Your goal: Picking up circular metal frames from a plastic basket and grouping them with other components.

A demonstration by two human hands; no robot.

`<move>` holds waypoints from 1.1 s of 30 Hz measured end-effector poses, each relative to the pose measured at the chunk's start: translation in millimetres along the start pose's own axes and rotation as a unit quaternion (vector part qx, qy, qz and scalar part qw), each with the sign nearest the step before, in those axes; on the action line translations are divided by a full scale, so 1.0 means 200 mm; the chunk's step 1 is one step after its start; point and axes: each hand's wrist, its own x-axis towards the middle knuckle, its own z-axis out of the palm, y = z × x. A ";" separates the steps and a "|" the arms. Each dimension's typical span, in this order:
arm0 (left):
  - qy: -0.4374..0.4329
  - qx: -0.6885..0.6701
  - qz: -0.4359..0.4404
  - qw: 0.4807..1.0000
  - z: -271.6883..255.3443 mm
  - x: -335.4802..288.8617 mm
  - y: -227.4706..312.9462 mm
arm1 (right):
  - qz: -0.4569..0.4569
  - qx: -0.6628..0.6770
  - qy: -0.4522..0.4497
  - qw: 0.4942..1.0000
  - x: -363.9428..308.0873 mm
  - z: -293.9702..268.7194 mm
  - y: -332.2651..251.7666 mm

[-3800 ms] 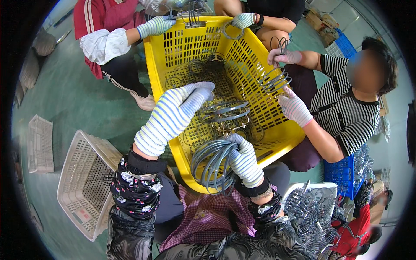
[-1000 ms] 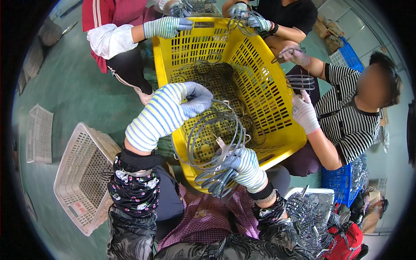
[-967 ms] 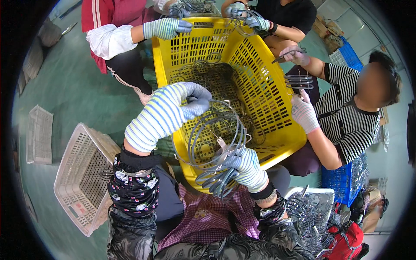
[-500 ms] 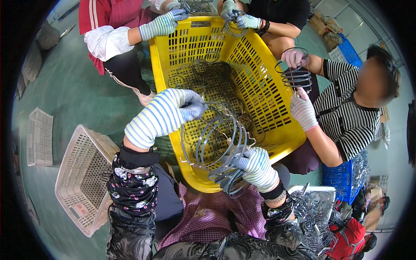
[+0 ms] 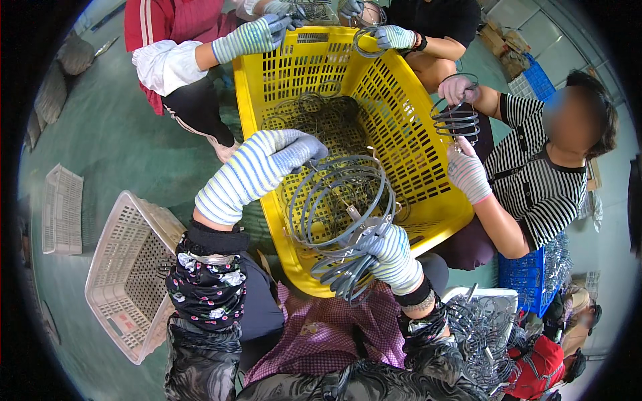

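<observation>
My right hand (image 5: 396, 257), in a blue-and-white striped glove, is closed round a bundle of grey wire rings (image 5: 344, 271) with small metal ends. Several larger loops of the bundle stand up above that hand, over the near side of a yellow basket (image 5: 304, 274). At the upper left of these loops, my left hand (image 5: 267, 167), in a matching glove, has its fingers bent together at the edge of a grey wire ring (image 5: 304, 194). Its fingertips are partly hidden. More wire rings (image 5: 314, 110) lie in a tangle at the bottom of the basket.
Co-workers' gloved hands (image 5: 251, 39) handle wire rings at the basket's far rim and right side (image 5: 458, 123). White crates (image 5: 127, 267) stand on the floor at left. At lower right are a white tray heaped with wire pieces (image 5: 478, 334) and a blue crate (image 5: 525, 277).
My left hand has moved slightly right, its fingers now bent further over. The loops above my right hand have turned and shifted a little right. My right hand keeps its hold on the bundle.
</observation>
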 end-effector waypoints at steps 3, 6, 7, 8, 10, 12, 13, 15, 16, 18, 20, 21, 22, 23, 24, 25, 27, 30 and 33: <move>-0.016 0.000 -0.032 0.999 0.02 0.00 0.01 | 0.032 0.078 0.006 0.996 0.00 0.02 0.00; 0.128 0.083 0.036 0.988 0.05 0.02 0.02 | 0.265 0.337 0.163 0.889 0.01 0.09 0.01; 0.126 0.081 0.037 0.988 0.05 0.02 0.02 | 0.191 0.394 0.223 0.871 -0.01 0.13 0.04; 0.054 0.062 0.024 0.996 0.05 0.02 0.01 | 0.190 0.417 0.244 0.855 0.00 0.15 0.05; -0.064 0.027 0.009 0.998 0.06 -0.01 0.02 | 0.200 0.416 0.269 0.846 0.04 0.16 0.10; -0.097 0.009 -0.002 0.995 0.10 -0.03 0.05 | 0.189 0.428 0.281 0.838 0.08 0.16 0.09; -0.130 -0.010 -0.012 0.991 0.11 -0.03 0.06 | 0.178 0.439 0.292 0.831 0.09 0.16 0.09; -0.139 -0.015 -0.043 0.989 0.10 -0.03 0.06 | 0.194 0.474 0.273 0.815 0.08 0.16 0.11; -0.134 -0.009 -0.047 0.990 0.10 -0.02 0.05 | 0.174 0.466 0.292 0.817 0.08 0.18 0.11; -0.128 -0.002 -0.051 0.990 0.10 -0.02 0.04 | 0.176 0.468 0.300 0.813 0.08 0.17 0.10; -0.147 -0.046 -0.058 0.986 0.09 -0.02 0.04 | 0.159 0.479 0.306 0.807 0.08 0.18 0.10; -0.148 -0.046 -0.059 0.986 0.09 -0.03 0.07 | 0.142 0.489 0.315 0.801 0.08 0.18 0.10; -0.163 -0.087 -0.075 0.980 0.09 -0.05 0.11 | 0.219 0.533 0.305 0.758 0.07 0.16 0.12; -0.178 -0.128 -0.090 0.971 0.09 -0.06 0.14 | 0.219 0.533 0.306 0.758 0.07 0.16 0.12; -0.171 -0.126 -0.092 0.973 0.10 -0.07 0.14 | 0.231 0.557 0.311 0.735 0.08 0.15 0.11; -0.171 -0.125 -0.092 0.973 0.09 -0.07 0.14 | 0.242 0.579 0.315 0.712 0.09 0.15 0.10; -0.163 -0.161 -0.087 0.969 0.09 -0.07 0.13 | 0.234 0.583 0.330 0.705 0.06 0.15 0.12; -0.142 -0.187 -0.102 0.967 0.08 -0.07 0.14 | 0.234 0.649 0.283 0.667 -0.02 0.15 0.17; -0.125 -0.203 -0.121 0.964 0.09 -0.07 0.18 | 0.242 0.422 0.390 0.782 0.02 0.20 0.10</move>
